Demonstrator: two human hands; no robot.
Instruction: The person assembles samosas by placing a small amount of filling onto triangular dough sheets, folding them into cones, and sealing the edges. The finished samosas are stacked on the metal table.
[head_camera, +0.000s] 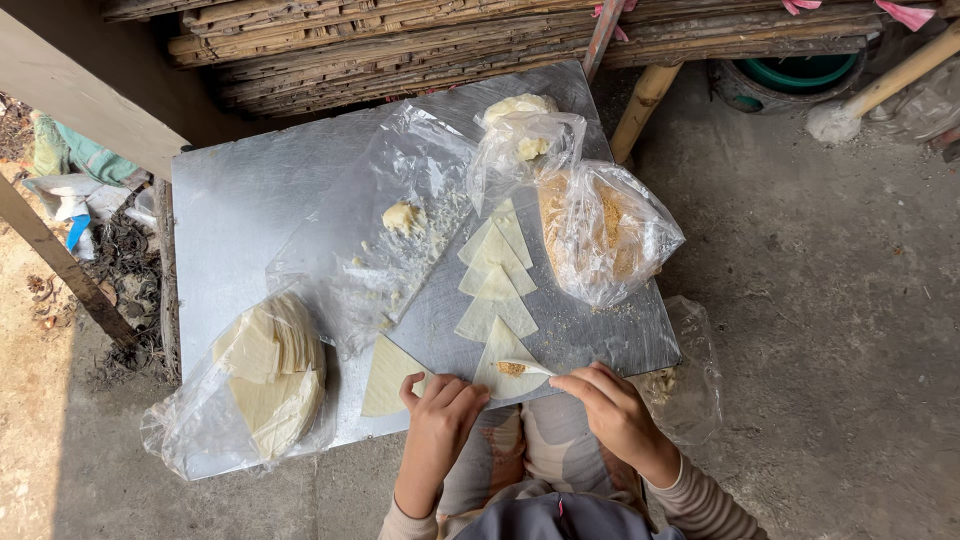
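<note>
My left hand (440, 418) rests at the near edge of the metal table (240, 210), its fingers on the corner of a pale triangular dough wrapper (385, 376). My right hand (610, 405) holds a small white spoon (528, 367) whose tip lies over a dab of brown filling (511, 369) on another triangular wrapper (503, 352). Beyond that one, several more triangular wrappers (495, 262) lie in a row up the table.
A clear bag of brown filling (600, 232) sits at the right. A flattened plastic sheet holds a yellowish dough lump (402, 216). A bag of stacked wrappers (270, 375) lies at the near left corner. Bamboo poles (500, 35) and a green tub (795, 72) stand behind.
</note>
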